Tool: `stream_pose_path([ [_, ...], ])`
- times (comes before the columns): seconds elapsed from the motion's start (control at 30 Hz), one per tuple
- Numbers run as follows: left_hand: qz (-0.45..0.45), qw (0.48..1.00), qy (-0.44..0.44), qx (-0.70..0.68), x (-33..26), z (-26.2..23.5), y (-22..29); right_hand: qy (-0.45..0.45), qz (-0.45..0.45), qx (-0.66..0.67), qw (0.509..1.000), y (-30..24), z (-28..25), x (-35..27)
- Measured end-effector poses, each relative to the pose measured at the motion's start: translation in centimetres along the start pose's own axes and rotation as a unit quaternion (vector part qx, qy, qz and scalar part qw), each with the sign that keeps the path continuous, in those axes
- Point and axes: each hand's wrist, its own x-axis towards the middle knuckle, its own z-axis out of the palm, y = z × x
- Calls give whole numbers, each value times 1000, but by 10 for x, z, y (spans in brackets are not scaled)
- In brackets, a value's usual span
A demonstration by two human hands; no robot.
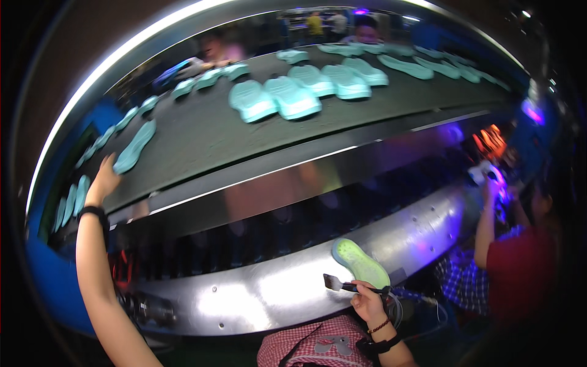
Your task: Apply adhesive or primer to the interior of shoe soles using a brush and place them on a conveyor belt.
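Observation:
My left hand (104, 178) reaches far up to the dark conveyor belt (208, 131) and touches the near end of a light blue shoe sole (134, 147) lying at its left. My right hand (369, 301) is low at the front, shut on a small brush (335, 282) with its bristles pointing left. A green-tinted shoe sole (361, 263) sits just above that hand, seemingly held along with the brush. Several more light blue soles (292, 95) lie on the belt further back.
A shiny curved metal housing (275, 287) runs below the belt. A person in a red top (520, 263) works at the right under purple light. Other people stand beyond the belt's far side. More soles (70, 202) line the left edge.

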Motion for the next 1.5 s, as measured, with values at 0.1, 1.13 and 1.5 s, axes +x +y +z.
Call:
stream_pose_path([
  [0.1, -14, 1000, 9, -6, -5, 9, -11, -12, 28, 11, 999, 2, 13, -2],
  [1.13, -141, 590, 348, -715, -172, 27, 70, -29, -38, 7, 999, -10, 10, -1],
  [1.5, -159, 414, 73, -894, -271, 57, 95, -9, -22, 36, 999, -4, 4, 8],
])
